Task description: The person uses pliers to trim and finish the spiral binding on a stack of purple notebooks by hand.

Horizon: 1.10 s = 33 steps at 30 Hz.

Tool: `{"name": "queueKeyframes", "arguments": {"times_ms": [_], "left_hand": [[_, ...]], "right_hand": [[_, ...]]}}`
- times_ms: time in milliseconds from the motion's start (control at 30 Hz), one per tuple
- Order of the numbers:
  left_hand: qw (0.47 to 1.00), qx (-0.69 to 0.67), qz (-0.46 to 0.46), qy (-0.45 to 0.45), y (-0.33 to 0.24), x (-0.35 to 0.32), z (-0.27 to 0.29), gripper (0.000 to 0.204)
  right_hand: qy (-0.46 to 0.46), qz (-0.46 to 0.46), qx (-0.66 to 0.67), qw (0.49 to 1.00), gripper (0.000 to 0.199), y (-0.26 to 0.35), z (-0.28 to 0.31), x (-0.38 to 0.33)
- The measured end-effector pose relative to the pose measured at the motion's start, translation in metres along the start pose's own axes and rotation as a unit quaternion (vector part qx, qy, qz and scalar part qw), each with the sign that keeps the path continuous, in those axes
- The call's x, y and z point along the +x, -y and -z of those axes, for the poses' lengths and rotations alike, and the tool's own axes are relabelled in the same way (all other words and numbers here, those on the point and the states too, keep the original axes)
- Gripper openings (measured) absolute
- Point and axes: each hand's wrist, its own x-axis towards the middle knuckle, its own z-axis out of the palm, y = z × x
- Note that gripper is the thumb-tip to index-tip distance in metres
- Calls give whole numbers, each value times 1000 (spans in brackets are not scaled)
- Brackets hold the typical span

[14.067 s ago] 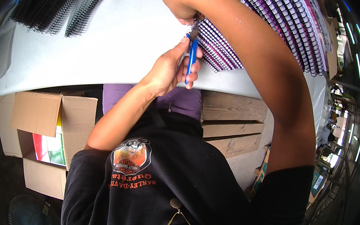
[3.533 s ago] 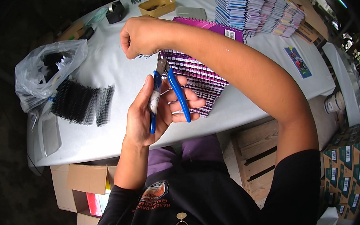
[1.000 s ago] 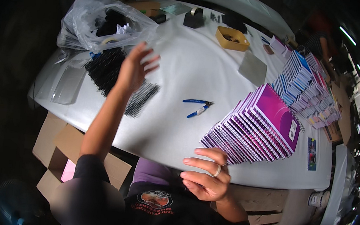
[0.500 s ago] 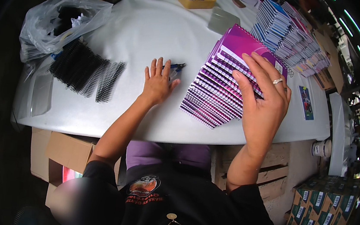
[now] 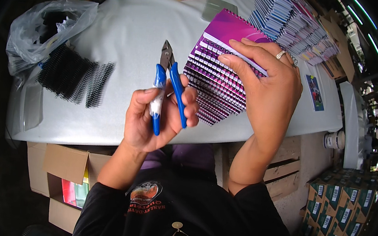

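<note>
At the left end of the white table (image 5: 129, 30), I see a clear plastic bag (image 5: 16, 49), then black wire coils (image 5: 63, 74). Next, my view shows the left hand (image 5: 167, 129) curled around blue-handled cutters (image 5: 165, 62), tips up and handles apart. Beside it stands the stack of purple spiral notebooks (image 5: 215, 86); over its upper right side the right hand (image 5: 274, 85) bends, thumb and fingers slightly parted, though I cannot tell whether they pinch anything. Farther right lies a colourful card (image 5: 314, 92).

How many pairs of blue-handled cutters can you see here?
1: the blue-handled cutters in the left hand, metal tips up, beside the stack of purple notebooks. Any inside the plastic bag or cardboard box could be hidden.
</note>
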Motion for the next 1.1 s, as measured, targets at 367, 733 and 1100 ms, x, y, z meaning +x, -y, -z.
{"name": "queueKeyframes", "arguments": {"times_ms": [367, 733, 1100], "left_hand": [[992, 6, 95, 85, 10, 14, -5, 73], [925, 340, 72, -151, -5, 5, -35, 57], [985, 122, 113, -50, -4, -7, -21, 65]], "right_hand": [[18, -40, 40, 998, 15, 3, 3, 8], [9, -6, 1, 1000, 13, 3, 3, 3], [35, 64, -27, 997, 29, 2, 7, 0]]}}
